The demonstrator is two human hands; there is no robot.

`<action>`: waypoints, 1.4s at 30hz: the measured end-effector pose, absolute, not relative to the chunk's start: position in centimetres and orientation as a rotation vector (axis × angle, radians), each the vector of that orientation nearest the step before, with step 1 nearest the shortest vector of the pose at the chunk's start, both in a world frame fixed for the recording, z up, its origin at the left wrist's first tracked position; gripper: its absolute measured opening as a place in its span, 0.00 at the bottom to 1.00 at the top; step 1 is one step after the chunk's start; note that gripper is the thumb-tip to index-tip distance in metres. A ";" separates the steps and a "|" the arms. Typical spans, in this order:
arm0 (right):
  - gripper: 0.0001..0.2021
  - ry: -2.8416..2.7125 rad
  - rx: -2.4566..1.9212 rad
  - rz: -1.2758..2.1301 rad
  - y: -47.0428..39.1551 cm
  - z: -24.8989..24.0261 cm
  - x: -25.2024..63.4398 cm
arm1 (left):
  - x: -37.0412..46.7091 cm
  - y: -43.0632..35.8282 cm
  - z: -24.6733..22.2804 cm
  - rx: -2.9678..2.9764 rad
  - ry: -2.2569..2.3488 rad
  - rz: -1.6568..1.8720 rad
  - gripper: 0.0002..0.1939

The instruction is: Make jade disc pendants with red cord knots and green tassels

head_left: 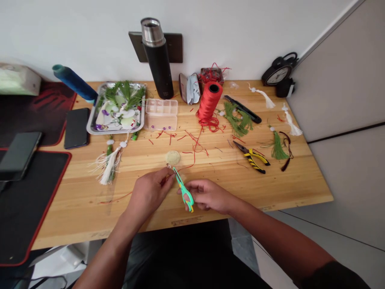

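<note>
Lying flat on the grained wooden table (288, 192), a pale, round, speckled disc (173, 157) is shown in the head view just beyond the left hand (152, 188), by which thin red cord (194, 154) is pinched. Green plastic scissors (187, 194) are held in the curled right hand (209, 196), their tips just beside the left. Farther off, a fat red spool (208, 102) is stood upright, soft fringed tassels (110, 166) are scattered, and yellow-and-black pliers (252, 157) are laid flat
</note>
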State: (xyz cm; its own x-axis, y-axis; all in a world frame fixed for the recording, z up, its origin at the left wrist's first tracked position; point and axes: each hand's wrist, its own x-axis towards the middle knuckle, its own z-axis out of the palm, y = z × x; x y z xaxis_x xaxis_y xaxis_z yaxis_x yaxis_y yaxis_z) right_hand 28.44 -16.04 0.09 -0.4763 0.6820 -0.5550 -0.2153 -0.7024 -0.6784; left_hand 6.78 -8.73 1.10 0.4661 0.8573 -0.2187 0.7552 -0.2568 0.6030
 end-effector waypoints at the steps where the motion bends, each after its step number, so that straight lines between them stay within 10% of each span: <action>1: 0.18 -0.721 -1.161 2.187 -16.0 0.1 28.4 | 6.8 -8.7 1.0 2.075 1.333 0.201 0.17; 42: 0.20 -0.516 -0.954 2.183 -17.1 -0.9 29.4 | 4.9 -8.2 1.7 1.931 1.457 0.382 0.16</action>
State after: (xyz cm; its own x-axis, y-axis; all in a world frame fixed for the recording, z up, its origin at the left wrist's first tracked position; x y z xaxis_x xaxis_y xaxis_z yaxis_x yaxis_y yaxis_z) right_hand 29.41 -17.08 -0.85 -0.4919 0.7259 -0.4808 -0.4339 -0.6831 -0.5874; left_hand 4.88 -8.20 1.68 0.3304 0.9298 -0.1623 0.7304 -0.1430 0.6678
